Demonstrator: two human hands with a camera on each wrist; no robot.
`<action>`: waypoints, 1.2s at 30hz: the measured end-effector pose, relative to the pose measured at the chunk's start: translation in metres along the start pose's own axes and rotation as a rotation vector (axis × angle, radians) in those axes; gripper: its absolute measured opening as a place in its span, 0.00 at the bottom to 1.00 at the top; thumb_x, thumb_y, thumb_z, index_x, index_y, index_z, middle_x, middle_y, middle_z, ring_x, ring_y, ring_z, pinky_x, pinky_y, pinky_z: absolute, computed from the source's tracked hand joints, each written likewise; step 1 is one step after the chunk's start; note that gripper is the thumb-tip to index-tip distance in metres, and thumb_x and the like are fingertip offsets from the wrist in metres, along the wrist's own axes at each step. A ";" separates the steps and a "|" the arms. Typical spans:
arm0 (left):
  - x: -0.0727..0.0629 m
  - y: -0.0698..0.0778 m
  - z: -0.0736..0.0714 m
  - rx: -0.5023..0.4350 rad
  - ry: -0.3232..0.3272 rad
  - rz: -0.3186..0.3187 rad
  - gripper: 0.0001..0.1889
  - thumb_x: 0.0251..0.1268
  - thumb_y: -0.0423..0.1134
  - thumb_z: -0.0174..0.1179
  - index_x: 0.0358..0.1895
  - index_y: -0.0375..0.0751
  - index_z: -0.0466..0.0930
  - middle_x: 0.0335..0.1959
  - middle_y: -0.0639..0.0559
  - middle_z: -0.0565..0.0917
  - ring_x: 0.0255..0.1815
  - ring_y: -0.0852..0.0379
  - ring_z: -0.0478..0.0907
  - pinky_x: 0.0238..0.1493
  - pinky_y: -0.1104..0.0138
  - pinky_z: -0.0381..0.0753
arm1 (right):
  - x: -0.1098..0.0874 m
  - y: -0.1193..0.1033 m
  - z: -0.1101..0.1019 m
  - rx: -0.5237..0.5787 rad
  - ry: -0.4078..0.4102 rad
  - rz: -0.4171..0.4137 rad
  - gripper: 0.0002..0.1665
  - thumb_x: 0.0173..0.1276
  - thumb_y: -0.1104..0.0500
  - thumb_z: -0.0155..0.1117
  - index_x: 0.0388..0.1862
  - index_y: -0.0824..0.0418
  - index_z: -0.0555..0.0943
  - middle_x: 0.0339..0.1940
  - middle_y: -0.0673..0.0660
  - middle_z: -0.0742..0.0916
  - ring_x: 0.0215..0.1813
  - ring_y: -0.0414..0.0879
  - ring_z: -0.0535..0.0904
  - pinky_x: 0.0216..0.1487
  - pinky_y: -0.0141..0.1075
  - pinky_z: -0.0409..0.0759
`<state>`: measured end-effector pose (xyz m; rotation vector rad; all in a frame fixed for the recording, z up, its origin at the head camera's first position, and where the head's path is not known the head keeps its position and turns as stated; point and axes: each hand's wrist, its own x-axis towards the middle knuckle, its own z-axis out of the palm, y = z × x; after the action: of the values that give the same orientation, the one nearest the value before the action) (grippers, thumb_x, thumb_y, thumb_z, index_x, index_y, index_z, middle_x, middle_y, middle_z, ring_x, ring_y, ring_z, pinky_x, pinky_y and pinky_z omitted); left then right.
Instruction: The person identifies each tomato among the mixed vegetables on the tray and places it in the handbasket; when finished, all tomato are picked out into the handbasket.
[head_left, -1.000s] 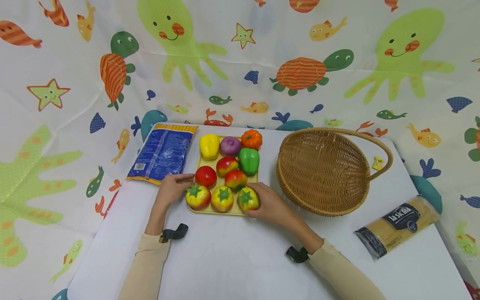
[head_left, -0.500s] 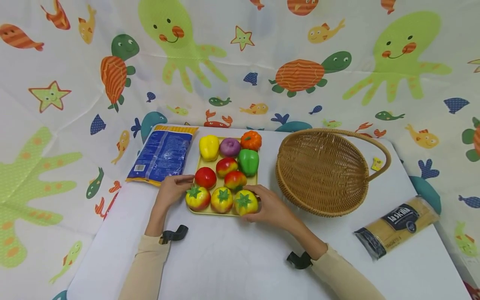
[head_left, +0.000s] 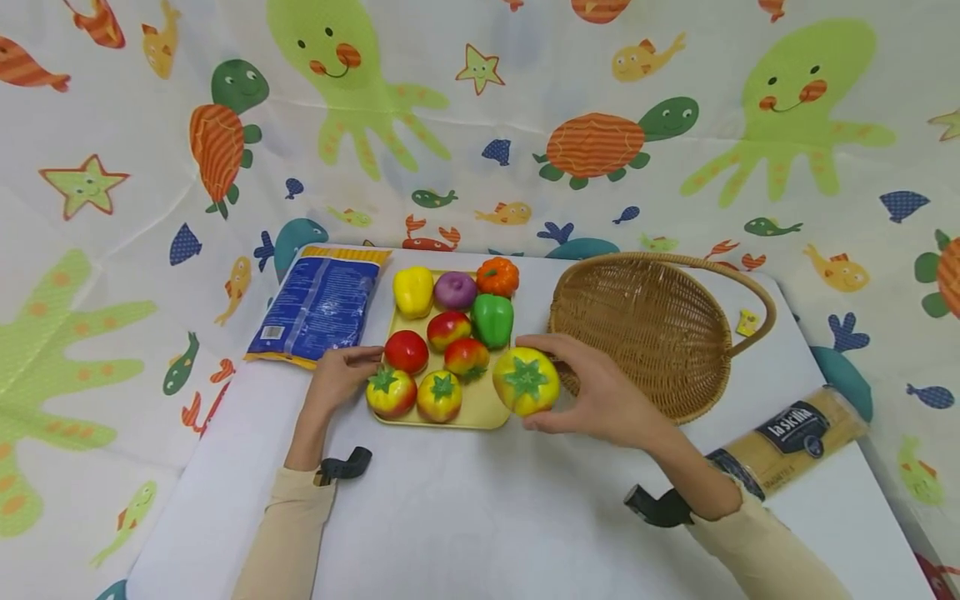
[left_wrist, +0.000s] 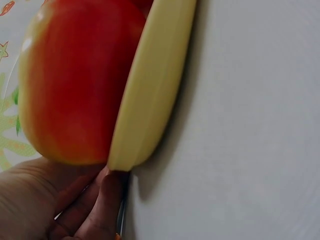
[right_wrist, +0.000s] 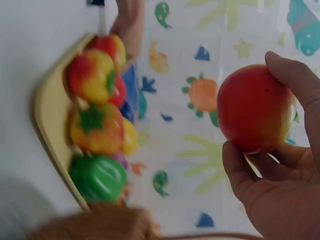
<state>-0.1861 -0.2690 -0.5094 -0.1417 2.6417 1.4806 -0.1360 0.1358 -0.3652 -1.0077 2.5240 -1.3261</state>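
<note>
My round, glossy yellow-and-red fruit with a green star-shaped top (head_left: 527, 382) has just come up off the rectangular pale-yellow tray (head_left: 480, 414), gripped by my right hand (head_left: 603, 392) beside the tray's right edge, so the pick looks done. Left hand (head_left: 337, 383) sits at the tray's left edge, fingers loosely extended. Tray holds nine, including a yellow bell pepper (head_left: 413, 292), purple onion (head_left: 455, 290), small orange pumpkin (head_left: 497, 277), green bell pepper (head_left: 492, 321) and red tomato (head_left: 406, 352); brown wicker basket (head_left: 637, 325) is partly hidden behind my right hand.
</note>
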 end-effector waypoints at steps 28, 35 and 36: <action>0.000 -0.001 -0.002 0.023 -0.013 -0.025 0.18 0.69 0.40 0.62 0.59 0.39 0.82 0.52 0.41 0.84 0.52 0.44 0.81 0.58 0.52 0.78 | 0.025 0.097 -0.134 -0.072 0.012 0.424 0.43 0.58 0.39 0.74 0.69 0.51 0.69 0.57 0.56 0.80 0.55 0.50 0.75 0.55 0.44 0.76; 0.000 -0.004 -0.002 -0.002 -0.014 -0.022 0.18 0.68 0.39 0.63 0.58 0.39 0.83 0.53 0.42 0.84 0.53 0.44 0.81 0.58 0.52 0.78 | 0.040 0.122 -0.130 -0.092 -0.049 0.374 0.42 0.58 0.43 0.76 0.68 0.52 0.71 0.54 0.55 0.81 0.51 0.50 0.76 0.51 0.42 0.77; 0.000 -0.005 -0.002 -0.003 -0.017 -0.018 0.18 0.68 0.39 0.62 0.58 0.38 0.82 0.53 0.41 0.84 0.53 0.44 0.81 0.58 0.52 0.78 | 0.042 0.127 -0.128 -0.079 -0.061 0.355 0.42 0.59 0.46 0.77 0.69 0.53 0.70 0.55 0.56 0.81 0.51 0.50 0.76 0.50 0.42 0.78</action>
<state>-0.1858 -0.2732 -0.5129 -0.1515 2.6182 1.4742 -0.2821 0.2485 -0.3764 -0.5621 2.5704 -1.0853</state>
